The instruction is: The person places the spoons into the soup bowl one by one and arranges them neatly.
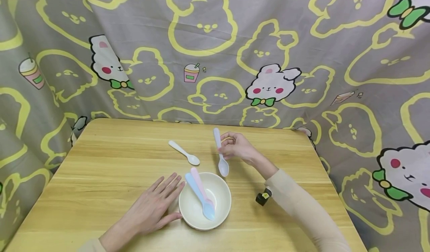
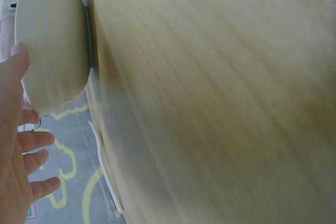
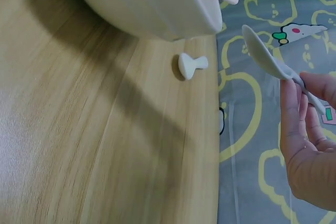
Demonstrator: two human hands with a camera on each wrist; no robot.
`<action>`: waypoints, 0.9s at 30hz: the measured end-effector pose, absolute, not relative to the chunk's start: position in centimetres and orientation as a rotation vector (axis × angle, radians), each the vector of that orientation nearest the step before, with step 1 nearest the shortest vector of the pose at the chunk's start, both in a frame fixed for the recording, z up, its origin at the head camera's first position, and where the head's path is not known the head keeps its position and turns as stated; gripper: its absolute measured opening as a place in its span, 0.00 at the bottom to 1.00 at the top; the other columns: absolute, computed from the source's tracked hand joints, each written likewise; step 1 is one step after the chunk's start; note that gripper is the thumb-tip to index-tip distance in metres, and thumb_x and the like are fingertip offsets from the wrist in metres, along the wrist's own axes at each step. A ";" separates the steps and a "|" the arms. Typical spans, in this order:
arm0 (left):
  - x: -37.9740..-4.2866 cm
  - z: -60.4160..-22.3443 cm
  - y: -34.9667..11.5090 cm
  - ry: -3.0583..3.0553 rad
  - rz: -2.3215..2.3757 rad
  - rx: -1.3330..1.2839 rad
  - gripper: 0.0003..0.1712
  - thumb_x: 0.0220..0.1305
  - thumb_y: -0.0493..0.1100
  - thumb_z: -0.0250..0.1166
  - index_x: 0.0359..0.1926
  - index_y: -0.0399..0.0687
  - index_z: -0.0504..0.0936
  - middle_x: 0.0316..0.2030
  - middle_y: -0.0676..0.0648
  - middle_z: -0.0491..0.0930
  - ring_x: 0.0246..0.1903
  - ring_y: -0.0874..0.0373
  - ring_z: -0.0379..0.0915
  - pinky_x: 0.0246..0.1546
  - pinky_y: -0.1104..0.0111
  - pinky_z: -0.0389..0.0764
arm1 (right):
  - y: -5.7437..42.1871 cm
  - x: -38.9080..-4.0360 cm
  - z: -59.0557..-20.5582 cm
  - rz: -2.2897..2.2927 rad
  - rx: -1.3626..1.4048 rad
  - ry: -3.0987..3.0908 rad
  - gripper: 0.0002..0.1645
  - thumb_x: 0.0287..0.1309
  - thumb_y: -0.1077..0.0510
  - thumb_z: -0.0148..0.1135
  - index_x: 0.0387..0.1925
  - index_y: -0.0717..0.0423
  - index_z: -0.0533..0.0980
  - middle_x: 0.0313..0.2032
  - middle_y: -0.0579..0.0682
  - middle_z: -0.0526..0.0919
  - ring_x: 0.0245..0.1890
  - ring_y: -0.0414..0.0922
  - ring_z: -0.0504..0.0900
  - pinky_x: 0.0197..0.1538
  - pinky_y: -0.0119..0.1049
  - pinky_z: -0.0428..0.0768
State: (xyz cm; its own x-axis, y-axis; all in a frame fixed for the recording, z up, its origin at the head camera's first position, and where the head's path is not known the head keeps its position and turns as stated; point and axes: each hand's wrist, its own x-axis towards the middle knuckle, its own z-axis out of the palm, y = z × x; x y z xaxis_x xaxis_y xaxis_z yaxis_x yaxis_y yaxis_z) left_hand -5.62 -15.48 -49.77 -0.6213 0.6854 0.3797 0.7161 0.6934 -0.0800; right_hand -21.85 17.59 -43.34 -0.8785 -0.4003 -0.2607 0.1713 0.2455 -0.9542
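A cream bowl (image 1: 221, 215) stands on the wooden table, with a blue spoon (image 1: 195, 184) and a pink spoon (image 1: 198, 177) leaning inside it, handles over the far rim. Beside the bowl's left side is my left hand (image 1: 156, 203), fingers extended; its thumb touches the bowl's wall (image 2: 52, 45) in the left wrist view. My right hand (image 1: 238, 147) pinches a pale lavender spoon (image 1: 223, 167) by its handle, raised above the table behind the bowl, bowl end toward me. Farther back a white spoon (image 1: 183, 153) lies flat on the table; the right wrist view also shows this white spoon (image 3: 190, 65).
The wooden table (image 1: 111, 162) reaches back to a grey curtain (image 1: 151, 39) with yellow outlines and rabbit prints, which also hangs along both sides. A small black device (image 1: 263, 196) sits at the right wrist, by the sleeve.
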 end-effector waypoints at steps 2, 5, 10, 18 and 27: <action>-5.6 -49.8 -15.5 -2.522 -0.112 -1.093 0.49 0.72 0.77 0.50 0.75 0.44 0.73 0.74 0.42 0.75 0.75 0.46 0.71 0.72 0.50 0.72 | 17.5 -21.6 -43.1 -1.677 -0.218 2.056 0.25 0.59 0.69 0.71 0.56 0.64 0.73 0.34 0.47 0.84 0.32 0.42 0.88 0.37 0.37 0.92; -5.6 -49.8 -15.5 -2.520 -0.115 -1.092 0.49 0.72 0.77 0.51 0.75 0.44 0.73 0.74 0.42 0.75 0.75 0.46 0.71 0.71 0.50 0.71 | 17.4 -21.1 -42.6 -1.674 -0.233 2.043 0.24 0.58 0.69 0.71 0.55 0.64 0.73 0.34 0.47 0.84 0.31 0.42 0.87 0.36 0.36 0.92; -5.6 -49.8 -15.5 -2.515 -0.120 -1.091 0.49 0.73 0.77 0.48 0.75 0.44 0.73 0.73 0.42 0.75 0.75 0.46 0.71 0.72 0.51 0.70 | 17.0 -20.3 -41.9 -1.673 -0.261 2.024 0.23 0.58 0.69 0.70 0.54 0.63 0.73 0.34 0.47 0.83 0.30 0.41 0.86 0.34 0.34 0.90; -5.6 -49.7 -15.5 -2.520 -0.117 -1.089 0.49 0.73 0.77 0.49 0.75 0.44 0.73 0.74 0.42 0.75 0.75 0.46 0.71 0.72 0.50 0.71 | 16.6 -19.2 -41.6 -1.671 -0.301 2.004 0.23 0.57 0.69 0.69 0.53 0.65 0.74 0.35 0.50 0.83 0.31 0.42 0.86 0.34 0.35 0.91; -5.6 -49.6 -15.5 -2.526 -0.114 -1.092 0.49 0.73 0.77 0.48 0.74 0.44 0.73 0.73 0.42 0.76 0.74 0.46 0.71 0.72 0.50 0.72 | 16.1 -18.1 -42.2 -1.644 -0.341 1.991 0.22 0.55 0.68 0.69 0.51 0.63 0.74 0.35 0.51 0.84 0.32 0.42 0.87 0.37 0.38 0.92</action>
